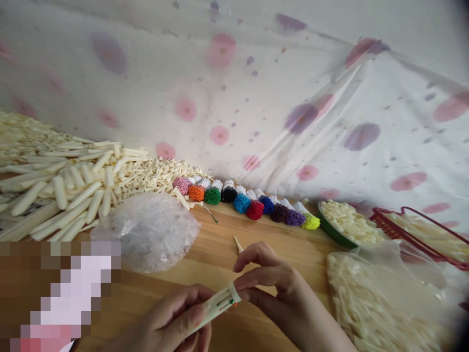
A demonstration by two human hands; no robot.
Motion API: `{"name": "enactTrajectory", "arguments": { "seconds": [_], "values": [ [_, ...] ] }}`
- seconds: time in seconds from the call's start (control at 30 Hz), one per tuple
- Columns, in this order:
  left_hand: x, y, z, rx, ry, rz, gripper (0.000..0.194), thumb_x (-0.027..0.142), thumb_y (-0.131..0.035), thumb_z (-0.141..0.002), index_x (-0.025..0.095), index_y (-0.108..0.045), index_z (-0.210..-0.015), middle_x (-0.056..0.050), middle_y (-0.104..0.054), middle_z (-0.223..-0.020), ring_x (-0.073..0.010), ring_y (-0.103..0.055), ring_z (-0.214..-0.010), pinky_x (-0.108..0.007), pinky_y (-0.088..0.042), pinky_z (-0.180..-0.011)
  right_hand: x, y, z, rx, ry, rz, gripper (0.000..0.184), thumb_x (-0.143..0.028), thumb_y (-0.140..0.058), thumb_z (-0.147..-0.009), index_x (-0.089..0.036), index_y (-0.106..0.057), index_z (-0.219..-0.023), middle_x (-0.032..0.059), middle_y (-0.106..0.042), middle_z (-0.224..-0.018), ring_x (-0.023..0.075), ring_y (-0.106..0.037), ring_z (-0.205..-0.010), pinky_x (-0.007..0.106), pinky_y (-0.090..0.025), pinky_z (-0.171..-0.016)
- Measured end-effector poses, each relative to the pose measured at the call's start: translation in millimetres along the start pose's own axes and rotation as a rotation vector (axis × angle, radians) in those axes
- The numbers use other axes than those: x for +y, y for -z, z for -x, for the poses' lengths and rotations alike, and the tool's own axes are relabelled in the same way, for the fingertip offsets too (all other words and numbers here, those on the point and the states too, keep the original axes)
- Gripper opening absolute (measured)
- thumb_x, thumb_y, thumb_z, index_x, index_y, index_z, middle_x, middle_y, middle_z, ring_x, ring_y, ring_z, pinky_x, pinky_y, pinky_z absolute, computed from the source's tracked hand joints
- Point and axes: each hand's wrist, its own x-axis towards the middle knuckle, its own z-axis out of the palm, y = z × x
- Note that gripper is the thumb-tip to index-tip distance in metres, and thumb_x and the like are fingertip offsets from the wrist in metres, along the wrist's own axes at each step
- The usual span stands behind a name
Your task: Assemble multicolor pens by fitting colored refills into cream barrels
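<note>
My left hand (176,320) is closed round a cream plastic pen barrel (216,304) with several coloured refills showing at its open end. My right hand (273,286) pinches that end of the barrel between thumb and fingers. Both hands are low at the near edge of the wooden table (220,244). A single small cream tip (238,243) lies on the wood just beyond my right hand. A row of coloured refill bundles (245,203) lies at the back of the table, against the spotted cloth.
A big heap of cream barrels (54,181) covers the left. A clear plastic bag (150,230) lies left of centre. On the right are a green bowl (331,230) of cream parts, a red basket (421,230) and another bag of parts (384,303).
</note>
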Motion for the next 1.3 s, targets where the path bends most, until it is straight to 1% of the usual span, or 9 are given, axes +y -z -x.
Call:
{"name": "enactTrajectory", "arguments": {
  "seconds": [0.23, 0.33, 0.5, 0.7, 0.9, 1.0, 1.1, 1.17, 1.3],
  "values": [
    [9.2, -2.3, -3.0, -0.08, 0.051, 0.144, 0.046, 0.058, -0.057, -0.077, 0.021, -0.061, -0.103, 0.003, -0.058, -0.063, -0.0047, -0.033, -0.044, -0.017, -0.02, -0.037, 17.8, 3.2, -5.7, -0.103, -0.001, -0.289, 0.009, -0.026, -0.067, -0.079, -0.028, -0.076, -0.082, 0.003, -0.054, -0.09, 0.0155, -0.054, -0.088, 0.03, -0.041, -0.082],
    [6.0, -2.6, -3.9, -0.064, 0.043, 0.149, 0.042, 0.055, -0.055, -0.08, 0.021, -0.06, -0.103, 0.003, -0.059, -0.063, -0.0052, -0.032, -0.043, -0.018, -0.019, -0.037, 23.0, -0.5, -8.8, -0.106, -0.024, -0.395, 0.007, -0.029, -0.07, -0.077, -0.028, -0.076, -0.08, 0.0032, -0.056, -0.088, 0.016, -0.053, -0.088, 0.031, -0.04, -0.083],
    [7.9, -6.3, -1.3, 0.017, 0.007, 0.036, 0.036, 0.054, -0.052, -0.082, 0.021, -0.062, -0.093, 0.004, -0.056, -0.059, -0.0057, -0.028, -0.041, -0.022, -0.014, -0.038, 25.6, -8.6, -6.9, -0.09, -0.212, -0.583, 0.005, -0.03, -0.076, -0.07, -0.027, -0.076, -0.073, 0.0026, -0.058, -0.092, 0.0148, -0.055, -0.085, 0.028, -0.044, -0.077],
    [16.9, -10.1, -1.0, 0.111, -0.036, 0.063, 0.039, 0.058, -0.055, -0.078, 0.02, -0.059, -0.087, 0.006, -0.049, -0.058, -0.0073, -0.027, -0.046, -0.022, -0.015, -0.043, 16.6, -8.7, -1.6, -0.08, -0.377, -0.615, 0.012, -0.033, -0.069, -0.076, -0.027, -0.075, -0.084, 0.0053, -0.06, -0.117, 0.0224, -0.053, -0.108, 0.036, -0.039, -0.094],
    [10.7, -7.3, -4.9, 0.102, -0.107, 0.012, 0.033, 0.053, -0.051, -0.083, 0.022, -0.06, -0.088, 0.006, -0.051, -0.059, -0.0065, -0.028, -0.042, -0.022, -0.017, -0.04, 17.3, -3.0, -1.7, -0.03, -0.333, -0.578, 0.014, -0.035, -0.068, -0.075, -0.027, -0.075, -0.084, 0.0059, -0.061, -0.12, 0.0274, -0.048, -0.117, 0.044, -0.033, -0.099],
    [8.7, -6.4, -6.4, 0.096, -0.15, 0.015, 0.032, 0.052, -0.051, -0.084, 0.022, -0.06, -0.091, 0.005, -0.056, -0.063, -0.0062, -0.034, -0.041, -0.021, -0.023, -0.041, 19.8, -2.2, -1.2, -0.022, -0.303, -0.552, 0.015, -0.033, -0.066, -0.076, -0.026, -0.075, -0.086, 0.0061, -0.06, -0.122, 0.0267, -0.045, -0.12, 0.042, -0.034, -0.099],
    [11.9, -5.0, -7.4, 0.033, -0.206, 0.08, 0.032, 0.051, -0.054, -0.083, 0.022, -0.061, -0.091, 0.001, -0.063, -0.07, -0.0109, -0.052, -0.052, -0.024, -0.038, -0.054, 23.5, -1.0, -1.6, 0.055, -0.303, -0.559, 0.016, -0.033, -0.066, -0.077, -0.025, -0.073, -0.09, 0.0059, -0.062, -0.118, 0.0249, -0.049, -0.116, 0.039, -0.036, -0.098],
    [14.8, -2.7, -8.4, 0.009, -0.225, 0.146, 0.031, 0.05, -0.056, -0.082, 0.021, -0.062, -0.092, -0.002, -0.066, -0.076, -0.0159, -0.06, -0.063, -0.029, -0.042, -0.064, 27.5, 1.3, -3.4, 0.157, -0.321, -0.574, 0.02, -0.035, -0.068, -0.076, -0.025, -0.072, -0.092, 0.0056, -0.064, -0.11, 0.023, -0.054, -0.106, 0.038, -0.04, -0.094],
    [15.0, 6.3, -12.6, 0.045, -0.251, 0.291, 0.023, 0.042, -0.058, -0.084, 0.02, -0.065, -0.088, -0.001, -0.065, -0.079, -0.014, -0.058, -0.063, -0.027, -0.042, -0.063, 40.3, 9.5, -10.3, 0.31, -0.337, -0.542, 0.029, -0.044, -0.07, -0.071, -0.02, -0.07, -0.088, 0.0056, -0.066, -0.093, 0.0187, -0.059, -0.084, 0.035, -0.047, -0.082]
  ]
}}
